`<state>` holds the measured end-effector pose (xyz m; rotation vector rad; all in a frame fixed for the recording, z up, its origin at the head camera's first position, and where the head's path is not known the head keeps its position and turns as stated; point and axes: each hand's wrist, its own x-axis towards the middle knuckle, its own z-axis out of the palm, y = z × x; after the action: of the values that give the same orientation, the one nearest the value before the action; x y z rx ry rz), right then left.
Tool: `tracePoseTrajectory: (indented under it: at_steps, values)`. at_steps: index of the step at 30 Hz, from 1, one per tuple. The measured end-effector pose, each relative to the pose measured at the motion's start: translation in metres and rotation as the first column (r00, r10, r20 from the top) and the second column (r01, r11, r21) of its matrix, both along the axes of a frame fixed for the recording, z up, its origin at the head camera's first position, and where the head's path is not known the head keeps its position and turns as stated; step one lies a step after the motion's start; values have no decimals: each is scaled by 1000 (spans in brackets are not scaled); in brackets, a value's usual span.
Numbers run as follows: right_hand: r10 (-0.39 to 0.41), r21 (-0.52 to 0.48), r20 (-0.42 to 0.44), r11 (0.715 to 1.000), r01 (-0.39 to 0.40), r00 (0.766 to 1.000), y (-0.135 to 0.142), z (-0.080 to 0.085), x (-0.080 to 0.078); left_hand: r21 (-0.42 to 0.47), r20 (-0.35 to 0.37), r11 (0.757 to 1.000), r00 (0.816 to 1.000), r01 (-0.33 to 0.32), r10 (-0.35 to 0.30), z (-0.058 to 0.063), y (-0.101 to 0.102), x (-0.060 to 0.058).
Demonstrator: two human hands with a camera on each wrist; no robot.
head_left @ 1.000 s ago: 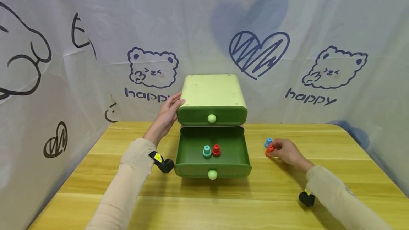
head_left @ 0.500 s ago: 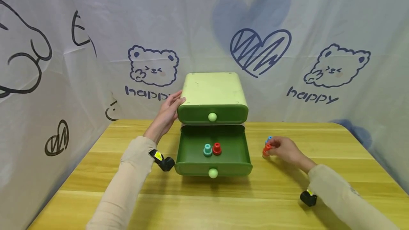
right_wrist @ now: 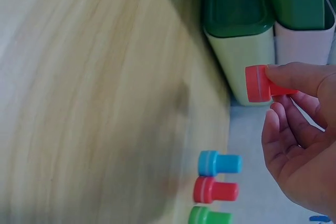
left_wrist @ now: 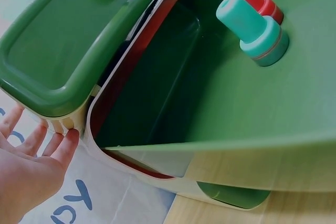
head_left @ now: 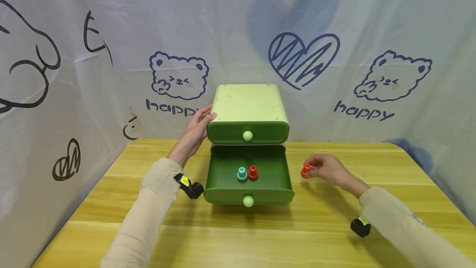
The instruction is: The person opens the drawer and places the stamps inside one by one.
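My right hand (head_left: 331, 169) pinches an orange-red toy stamp (head_left: 305, 171) between thumb and fingers, held above the table right of the drawer unit. My left hand (head_left: 192, 135) rests on the left side of the cream and green drawer unit (head_left: 248, 102), fingertips touching its upper tier. Below that tier, a green drawer (head_left: 223, 177) is pulled out. Inside it a teal stamp (head_left: 242, 174) and a red stamp (head_left: 253, 173) stand side by side. In the right wrist view a blue stamp (right_wrist: 219, 163), another red stamp (right_wrist: 215, 190) and a green stamp (right_wrist: 210, 215) stand in a row.
The wooden table (head_left: 297, 235) carries the drawer unit near its back edge. Behind hangs a white cloth (head_left: 238, 24) printed with bears and hearts. The upper drawer (head_left: 230, 133) is closed, with a pale round knob (head_left: 247, 135).
My right hand has lifted the orange-red stamp off the table and carried it slightly left, toward the pulled-out drawer. The left hand has stayed against the unit.
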<state>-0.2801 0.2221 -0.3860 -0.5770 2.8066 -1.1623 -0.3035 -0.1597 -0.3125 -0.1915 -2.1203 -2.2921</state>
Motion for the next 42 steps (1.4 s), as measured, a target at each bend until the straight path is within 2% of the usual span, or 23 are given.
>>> tracePoseTrajectory:
  at_steps: [24, 32, 42]
  values:
    - [73, 52, 24, 996, -74, 997, -9, 43, 13, 4, 0, 1000, 1000, -3, 3, 0, 1, 0]
    - [103, 53, 2, 993, -102, 995, -12, 54, 17, 11, 4, 1000, 1000, -5, 4, 0, 1, -2]
    - [81, 93, 1, 992, -81, 997, -17, 71, 19, 15, 3, 1000, 1000, -11, 11, -1, 2, -2]
